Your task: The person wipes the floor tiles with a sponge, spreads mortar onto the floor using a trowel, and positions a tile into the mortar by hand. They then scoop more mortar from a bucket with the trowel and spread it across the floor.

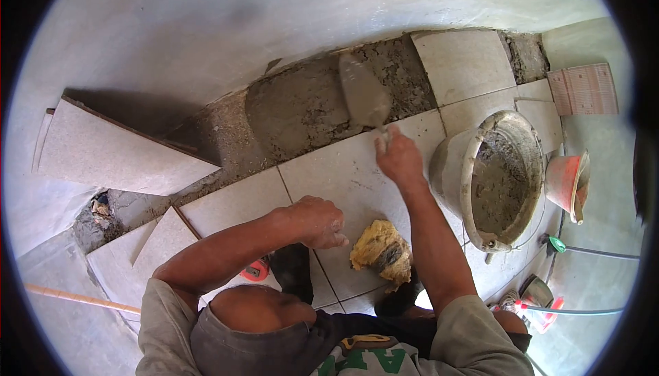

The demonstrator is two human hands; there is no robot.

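Presently: one trowel (pixel 364 95), in the right hand (pixel 400 158), at the strip of grey mortar (pixel 292 115) along the wall (pixel 226 26).
Right hand: closed around the handle; blade blurred, apparently against the mortar. Left hand (pixel 319 222): loosely curled above the floor tiles (pixel 350 163); cannot tell how far its fingers close or whether they hold anything. Near the right forearm: a yellow sponge-like piece (pixel 379 249), dark-stained; beyond it, a mortar-crusted tub (pixel 449 177), beside a smaller red container (pixel 563 175).
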